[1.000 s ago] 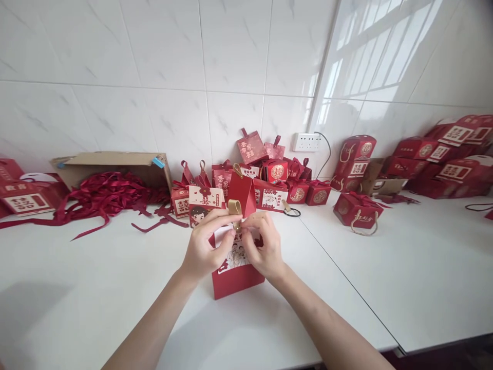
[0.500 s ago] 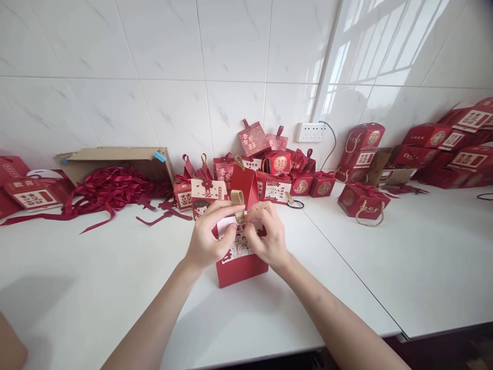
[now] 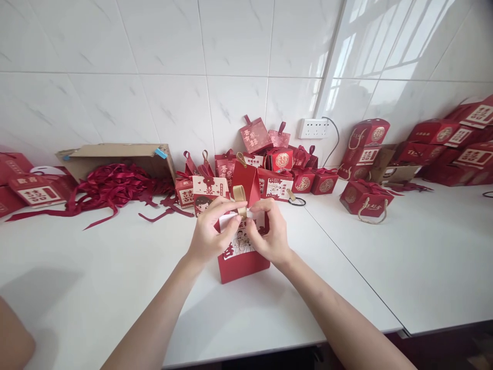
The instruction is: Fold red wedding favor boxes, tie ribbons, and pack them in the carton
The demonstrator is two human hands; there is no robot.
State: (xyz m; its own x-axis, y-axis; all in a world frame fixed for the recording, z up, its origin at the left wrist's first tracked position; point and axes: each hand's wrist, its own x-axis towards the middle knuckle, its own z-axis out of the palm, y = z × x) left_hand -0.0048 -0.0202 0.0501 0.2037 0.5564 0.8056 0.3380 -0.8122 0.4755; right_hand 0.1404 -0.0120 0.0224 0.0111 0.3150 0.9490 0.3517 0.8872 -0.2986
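Observation:
A small red gift box (image 3: 242, 262) with a white picture label stands upright on the white table (image 3: 96, 288) in front of me. My left hand (image 3: 210, 234) and my right hand (image 3: 269, 231) both pinch its top edges closed, fingers curled. A gold ribbon loop (image 3: 239, 195) sticks up between my fingertips at the top of the box.
A heap of finished red gift boxes (image 3: 269, 169) lies against the tiled wall behind. Dark red ribbons (image 3: 111, 187) spill from a cardboard box (image 3: 115, 156) at left. More red boxes (image 3: 442, 146) are stacked at right. A wall socket (image 3: 311, 128) is near the corner.
The view has shifted slightly, so the box and hands sit a little higher and further right. My fingers keep pinching the box top by the gold loop.

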